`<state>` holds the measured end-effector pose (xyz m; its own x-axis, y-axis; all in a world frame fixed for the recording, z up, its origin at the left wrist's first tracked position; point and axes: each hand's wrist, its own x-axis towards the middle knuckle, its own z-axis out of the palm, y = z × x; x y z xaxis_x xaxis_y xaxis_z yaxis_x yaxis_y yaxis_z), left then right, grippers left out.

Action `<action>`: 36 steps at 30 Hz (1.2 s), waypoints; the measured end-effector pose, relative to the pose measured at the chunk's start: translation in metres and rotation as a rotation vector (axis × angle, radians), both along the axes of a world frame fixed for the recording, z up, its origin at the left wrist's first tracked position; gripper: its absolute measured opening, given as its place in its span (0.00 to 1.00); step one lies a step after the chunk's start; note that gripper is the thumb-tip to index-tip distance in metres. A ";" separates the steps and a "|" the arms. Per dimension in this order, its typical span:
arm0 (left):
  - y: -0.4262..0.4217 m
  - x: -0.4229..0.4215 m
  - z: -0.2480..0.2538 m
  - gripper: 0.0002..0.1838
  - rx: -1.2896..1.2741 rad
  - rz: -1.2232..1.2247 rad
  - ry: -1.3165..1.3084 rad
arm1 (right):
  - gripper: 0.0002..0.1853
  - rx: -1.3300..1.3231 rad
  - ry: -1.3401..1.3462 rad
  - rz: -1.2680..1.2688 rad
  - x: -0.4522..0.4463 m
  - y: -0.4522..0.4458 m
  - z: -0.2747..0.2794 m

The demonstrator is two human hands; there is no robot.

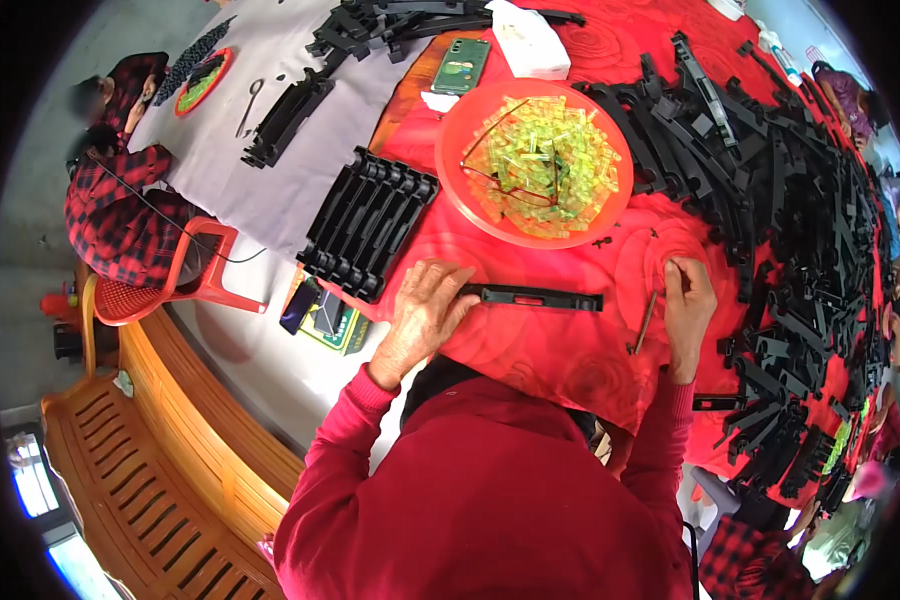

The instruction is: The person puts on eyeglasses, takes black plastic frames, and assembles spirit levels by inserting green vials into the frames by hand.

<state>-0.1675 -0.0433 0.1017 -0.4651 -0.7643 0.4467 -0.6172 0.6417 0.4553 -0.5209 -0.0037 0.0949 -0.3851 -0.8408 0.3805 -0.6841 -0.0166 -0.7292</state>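
My left hand (432, 308) grips the left end of a slim black plastic bar (540, 298) with a slot in its middle. The bar lies crosswise on the red cloth in front of me. My right hand (690, 305) is right of the bar, apart from it, with thumb and fingers drawn together; whatever they may hold is too small to make out. Just left of that hand lies a thin brown stick-like tool (646, 322). Beyond the bar stands a red bowl (450, 180) full of small yellow-green translucent pieces (560, 160). Beside my left hand is a row of black plastic bars (368, 225).
A large heap of black plastic parts (770, 190) covers the right side. Behind the bowl are a green phone (461, 66) and a white tissue pack (530, 42). Scissors (250, 105) lie on the grey cloth. People sit at left and right; a wooden bench (150, 480) is at lower left.
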 end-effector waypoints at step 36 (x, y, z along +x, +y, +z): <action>-0.053 -0.052 0.111 0.11 -0.587 0.060 -0.051 | 0.12 0.106 -0.371 0.314 0.089 0.005 0.089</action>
<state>-0.2195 -0.0960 0.2131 -0.4604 -0.4221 0.7809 -0.6722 0.7404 0.0038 -0.4320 0.0014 0.1836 -0.2000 -0.9646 0.1720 -0.3518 -0.0931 -0.9314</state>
